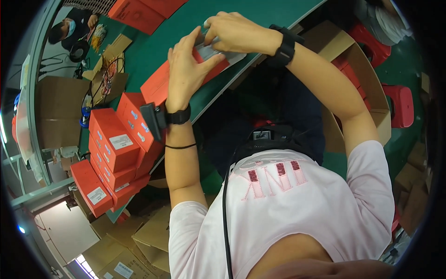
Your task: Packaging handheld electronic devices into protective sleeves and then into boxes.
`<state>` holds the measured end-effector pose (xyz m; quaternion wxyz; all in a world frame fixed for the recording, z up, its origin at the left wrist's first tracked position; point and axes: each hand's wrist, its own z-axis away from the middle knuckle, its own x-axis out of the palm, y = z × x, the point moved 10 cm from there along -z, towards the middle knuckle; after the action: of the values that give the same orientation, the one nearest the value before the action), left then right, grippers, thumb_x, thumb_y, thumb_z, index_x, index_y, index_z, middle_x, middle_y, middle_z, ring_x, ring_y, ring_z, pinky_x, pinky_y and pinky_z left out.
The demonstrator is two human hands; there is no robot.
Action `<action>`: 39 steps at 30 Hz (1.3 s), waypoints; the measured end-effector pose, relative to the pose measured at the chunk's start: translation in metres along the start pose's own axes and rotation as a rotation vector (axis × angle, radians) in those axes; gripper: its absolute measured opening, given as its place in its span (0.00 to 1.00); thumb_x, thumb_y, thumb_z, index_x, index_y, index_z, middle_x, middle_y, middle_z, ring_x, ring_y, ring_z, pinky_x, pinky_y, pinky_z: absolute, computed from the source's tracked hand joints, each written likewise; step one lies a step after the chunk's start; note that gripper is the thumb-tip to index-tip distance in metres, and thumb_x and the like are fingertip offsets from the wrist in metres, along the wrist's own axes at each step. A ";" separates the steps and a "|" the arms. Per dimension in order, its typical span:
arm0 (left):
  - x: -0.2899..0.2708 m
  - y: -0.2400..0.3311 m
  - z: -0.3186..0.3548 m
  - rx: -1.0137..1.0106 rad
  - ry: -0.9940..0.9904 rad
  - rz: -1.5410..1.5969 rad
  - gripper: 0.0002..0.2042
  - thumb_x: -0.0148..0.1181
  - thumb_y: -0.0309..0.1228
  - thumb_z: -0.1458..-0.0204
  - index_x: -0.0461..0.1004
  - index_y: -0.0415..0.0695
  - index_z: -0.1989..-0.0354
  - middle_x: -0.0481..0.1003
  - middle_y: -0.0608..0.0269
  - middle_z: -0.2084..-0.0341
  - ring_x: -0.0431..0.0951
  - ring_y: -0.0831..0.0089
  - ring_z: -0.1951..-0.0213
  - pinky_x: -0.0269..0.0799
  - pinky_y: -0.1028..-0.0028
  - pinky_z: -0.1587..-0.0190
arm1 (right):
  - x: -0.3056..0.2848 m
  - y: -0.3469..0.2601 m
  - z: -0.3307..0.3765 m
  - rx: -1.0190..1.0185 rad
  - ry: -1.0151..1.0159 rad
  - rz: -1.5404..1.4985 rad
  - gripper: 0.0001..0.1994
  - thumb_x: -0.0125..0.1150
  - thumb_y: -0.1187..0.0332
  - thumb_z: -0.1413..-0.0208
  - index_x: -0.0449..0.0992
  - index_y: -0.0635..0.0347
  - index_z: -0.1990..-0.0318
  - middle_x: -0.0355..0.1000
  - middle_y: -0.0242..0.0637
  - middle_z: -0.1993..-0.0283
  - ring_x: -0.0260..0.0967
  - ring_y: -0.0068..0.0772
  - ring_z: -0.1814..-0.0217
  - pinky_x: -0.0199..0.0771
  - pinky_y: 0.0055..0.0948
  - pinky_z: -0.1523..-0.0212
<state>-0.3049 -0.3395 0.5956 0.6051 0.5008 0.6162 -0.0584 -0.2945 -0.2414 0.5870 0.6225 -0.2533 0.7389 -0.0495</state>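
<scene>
An orange-red carton lies on the green table, its end toward the right uncovered. My left hand is wrapped over that end, thumb on the near side and fingers along the far side. Greyish, shiny plastic wrapping shows between my two hands at the carton's opening. From the right, my right hand reaches over it with bent fingers pressed down at the wrapping. What lies under the wrapping is hidden by my fingers.
Stacked orange-red cartons with white labels stand left of my left forearm. More red cartons sit farther up the green table. A large open cardboard box with red cartons inside stands right. Another person sits far left.
</scene>
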 end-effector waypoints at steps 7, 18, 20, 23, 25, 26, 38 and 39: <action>-0.006 0.005 0.000 0.057 0.102 0.034 0.48 0.80 0.38 0.61 0.60 0.35 0.31 0.77 0.50 0.47 0.78 0.61 0.47 0.70 0.65 0.43 | -0.025 0.006 -0.004 -0.059 0.290 -0.186 0.06 0.57 0.69 0.41 0.77 0.61 0.62 0.77 0.44 0.64 0.74 0.47 0.54 0.71 0.45 0.52; -0.013 -0.010 -0.014 -0.055 0.135 0.384 0.47 0.80 0.32 0.62 0.57 0.40 0.32 0.79 0.58 0.51 0.73 0.59 0.42 0.65 0.60 0.37 | -0.049 -0.074 -0.007 -0.444 0.518 0.358 0.08 0.63 0.68 0.47 0.75 0.55 0.60 0.78 0.32 0.61 0.77 0.32 0.54 0.75 0.30 0.52; -0.022 -0.002 -0.027 0.039 0.195 0.349 0.41 0.78 0.30 0.60 0.61 0.39 0.36 0.77 0.59 0.52 0.75 0.64 0.46 0.70 0.65 0.44 | -0.054 -0.067 -0.012 -0.497 0.552 0.289 0.08 0.62 0.67 0.47 0.76 0.55 0.60 0.77 0.32 0.59 0.76 0.32 0.54 0.75 0.31 0.52; -0.026 0.011 -0.031 -0.004 0.213 0.513 0.43 0.77 0.27 0.60 0.58 0.38 0.35 0.74 0.56 0.49 0.76 0.68 0.48 0.73 0.69 0.47 | -0.082 -0.030 0.000 -0.364 0.669 -0.146 0.16 0.60 0.62 0.42 0.75 0.60 0.51 0.76 0.40 0.52 0.76 0.41 0.50 0.76 0.36 0.50; -0.031 0.005 -0.028 -0.089 0.291 0.683 0.49 0.76 0.24 0.57 0.50 0.36 0.28 0.71 0.51 0.46 0.76 0.69 0.49 0.74 0.72 0.47 | -0.092 -0.001 0.025 -0.138 0.749 -0.337 0.18 0.58 0.59 0.38 0.74 0.63 0.47 0.76 0.45 0.49 0.75 0.46 0.48 0.75 0.38 0.49; -0.036 -0.010 -0.026 -0.029 0.446 0.888 0.47 0.75 0.23 0.55 0.50 0.38 0.28 0.72 0.52 0.47 0.77 0.69 0.51 0.75 0.71 0.48 | -0.073 0.013 0.028 -0.071 0.642 -0.516 0.19 0.56 0.58 0.33 0.72 0.63 0.42 0.76 0.46 0.47 0.75 0.44 0.46 0.73 0.36 0.47; -0.044 -0.026 0.000 -0.093 0.451 2.015 0.27 0.55 0.54 0.38 0.72 0.41 0.46 0.76 0.45 0.49 0.75 0.52 0.44 0.71 0.54 0.37 | -0.142 -0.057 0.127 -0.098 0.728 -0.406 0.12 0.68 0.71 0.43 0.80 0.62 0.52 0.77 0.40 0.53 0.75 0.33 0.49 0.71 0.27 0.46; -0.039 -0.027 0.005 -0.101 0.447 2.020 0.27 0.55 0.54 0.38 0.72 0.41 0.46 0.76 0.45 0.49 0.75 0.52 0.44 0.71 0.54 0.37 | -0.140 -0.072 0.131 -0.060 0.729 -0.351 0.15 0.75 0.70 0.49 0.81 0.63 0.55 0.76 0.39 0.58 0.75 0.30 0.53 0.71 0.25 0.50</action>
<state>-0.3290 -0.3773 0.6115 0.2642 0.7577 0.0087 0.5967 -0.1344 -0.2106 0.7114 0.2943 -0.3595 0.8577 -0.2200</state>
